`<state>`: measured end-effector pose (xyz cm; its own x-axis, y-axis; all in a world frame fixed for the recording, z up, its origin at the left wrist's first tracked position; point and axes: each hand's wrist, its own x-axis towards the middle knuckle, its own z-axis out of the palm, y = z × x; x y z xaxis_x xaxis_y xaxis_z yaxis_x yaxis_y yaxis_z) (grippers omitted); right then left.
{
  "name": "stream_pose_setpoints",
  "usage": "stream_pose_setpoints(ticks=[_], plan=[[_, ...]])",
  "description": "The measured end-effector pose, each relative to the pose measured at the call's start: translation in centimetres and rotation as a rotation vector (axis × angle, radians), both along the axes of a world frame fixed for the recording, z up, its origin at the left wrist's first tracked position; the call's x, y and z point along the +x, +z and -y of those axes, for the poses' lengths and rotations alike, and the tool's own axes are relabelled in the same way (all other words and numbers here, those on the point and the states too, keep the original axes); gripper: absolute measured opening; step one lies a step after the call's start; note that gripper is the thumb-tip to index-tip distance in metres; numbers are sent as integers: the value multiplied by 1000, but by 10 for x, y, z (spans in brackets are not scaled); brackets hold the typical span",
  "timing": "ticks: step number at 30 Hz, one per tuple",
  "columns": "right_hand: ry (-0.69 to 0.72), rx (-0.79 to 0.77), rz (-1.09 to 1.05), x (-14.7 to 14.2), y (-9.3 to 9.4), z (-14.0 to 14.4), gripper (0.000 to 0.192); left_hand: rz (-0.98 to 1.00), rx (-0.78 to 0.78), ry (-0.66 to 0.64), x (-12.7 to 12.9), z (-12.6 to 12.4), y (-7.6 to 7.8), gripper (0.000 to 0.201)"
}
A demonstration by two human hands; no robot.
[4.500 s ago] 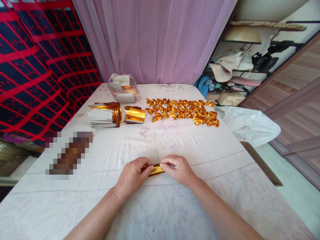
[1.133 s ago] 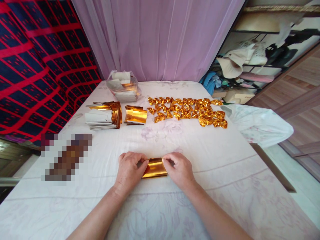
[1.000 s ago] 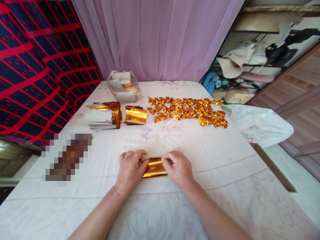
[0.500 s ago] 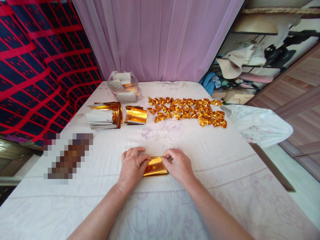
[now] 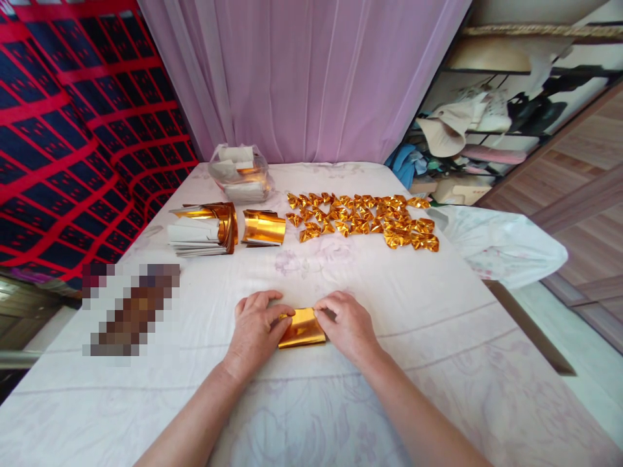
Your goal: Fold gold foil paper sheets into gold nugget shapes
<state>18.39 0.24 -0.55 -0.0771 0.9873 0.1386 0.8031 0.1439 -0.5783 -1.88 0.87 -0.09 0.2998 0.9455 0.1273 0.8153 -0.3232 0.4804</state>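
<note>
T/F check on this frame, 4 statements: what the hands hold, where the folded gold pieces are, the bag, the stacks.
1. Both hands, left hand and right hand, pinch one gold foil sheet. True.
2. The folded gold pieces sit in the clear plastic bag. False: they lie in rows on the white cloth.
3. The bag is near the curtain. True.
4. The foil stacks lie right of the folded pieces. False: left.
</note>
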Motion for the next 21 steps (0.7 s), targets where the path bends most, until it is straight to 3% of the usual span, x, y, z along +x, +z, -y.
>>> stream_pose_setpoints(ticks=[21], plan=[[75, 40, -23, 8, -7, 2, 14, 12, 47, -31, -5, 2, -6, 23]])
